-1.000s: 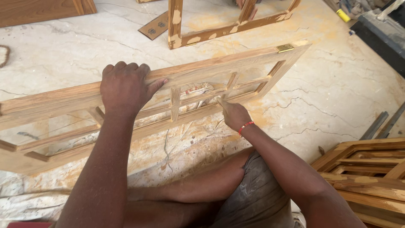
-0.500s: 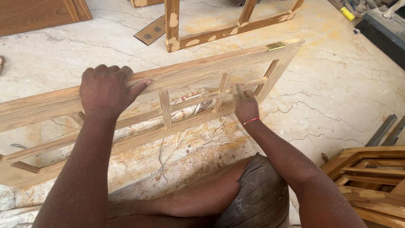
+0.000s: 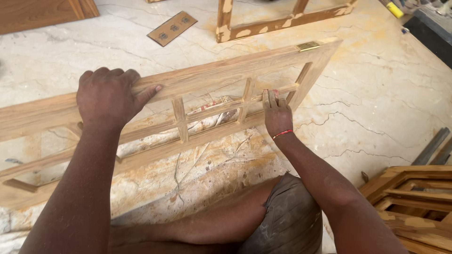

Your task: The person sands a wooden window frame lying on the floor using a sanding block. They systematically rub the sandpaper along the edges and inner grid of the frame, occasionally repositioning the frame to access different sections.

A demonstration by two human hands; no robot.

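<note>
Marble floor (image 3: 376, 94) (cracked, dusty) under wooden frame (image 3: 212, 77), left hand (image 3: 106, 96) fingers curled over it.

frame (image 3: 207, 77) on floor (image 3: 376, 103) | plate (image 3: 171, 28) behind | stacked frames (image 3: 414, 197) right

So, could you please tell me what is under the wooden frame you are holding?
Under the wooden frame, pale marble floor shows through its openings. The left hand and right hand cover parts of it.

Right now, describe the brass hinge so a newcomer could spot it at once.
Start at the long wooden window frame that the left hand steadies on edge over the marble floor. Follow its top rail rightward to the corner. The hinge is the small shiny gold plate there, the frame's only metal.
</note>
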